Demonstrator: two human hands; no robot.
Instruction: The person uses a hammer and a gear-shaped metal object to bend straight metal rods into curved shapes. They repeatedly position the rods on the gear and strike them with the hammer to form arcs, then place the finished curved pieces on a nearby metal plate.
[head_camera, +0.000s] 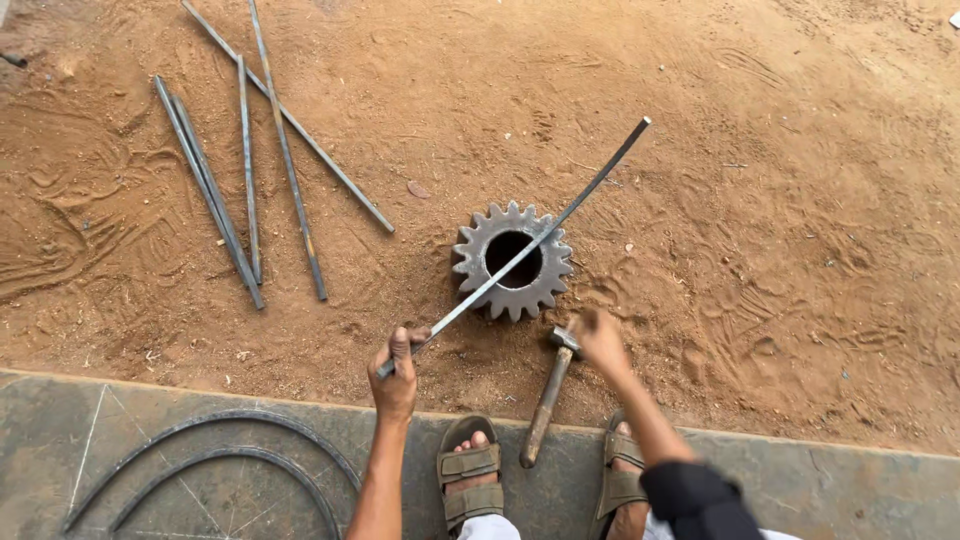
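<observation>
Left hand (396, 375) on bar (530, 245) across gear (512, 260)

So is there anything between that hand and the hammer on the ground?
Nothing visible. The right hand is right beside the hammer, next to its head, with only bare dirt between. The left hand holds the flat metal bar lying across the gear.

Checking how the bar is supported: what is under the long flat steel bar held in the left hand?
The steel bar lies across a toothed gear on the sandy ground, spanning its dark centre hole. The left hand grips the near end. The hole's bottom cannot be seen.
</observation>
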